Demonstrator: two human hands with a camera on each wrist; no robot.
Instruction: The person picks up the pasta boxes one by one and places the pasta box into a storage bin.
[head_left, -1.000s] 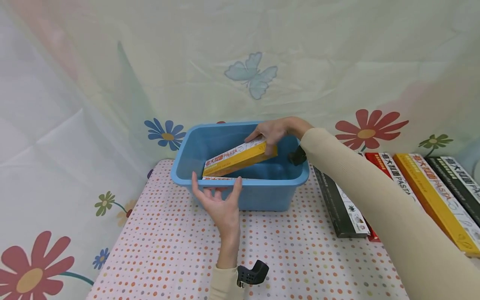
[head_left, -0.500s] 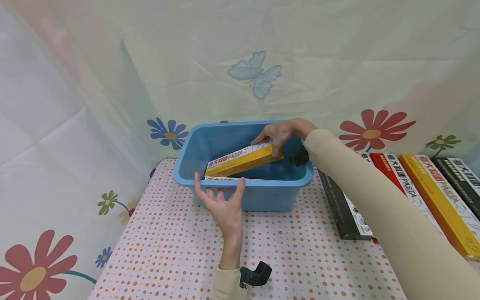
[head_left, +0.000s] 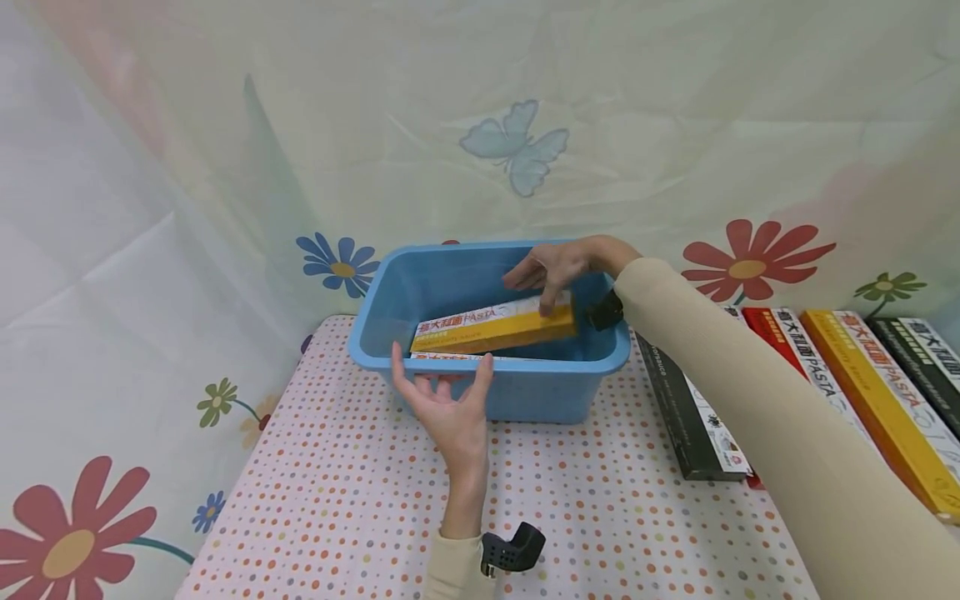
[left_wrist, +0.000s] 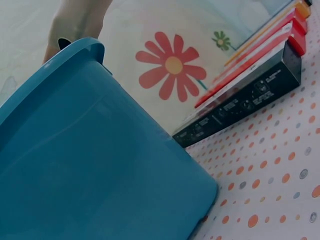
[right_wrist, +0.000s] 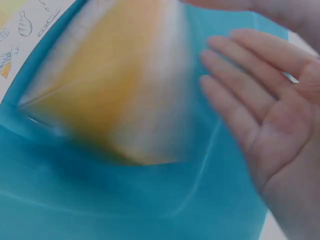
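Observation:
A blue plastic tub (head_left: 536,396) stands on the dotted cloth. My left hand (head_left: 453,425) grips its front rim, outer fingertips up over the rim and middle fingers bent beneath it. Inside the tub, a yellow and white pasta box (head_left: 491,331) lies slanted, its right end higher; it is motion-blurred in the right wrist view. Above that end is my right hand (head_left: 558,265), its fingers (right_wrist: 240,85) extended and apart from the box. Along the inner front wall shows the white edge of another pasta box (head_left: 442,356), mostly hidden by the rim.
To the right of the tub, a black pasta box (head_left: 693,408), a red one (head_left: 780,333), a yellow one (head_left: 873,400) and a further dark one (head_left: 922,350) lie side by side, partly behind the right sleeve (head_left: 720,375). A flowered backdrop (head_left: 375,150) hangs close behind.
The right hand has let go of the yellow pasta box, whose right end has dropped lower in the tub. The left hand stays at the rim; the head view has shifted slightly.

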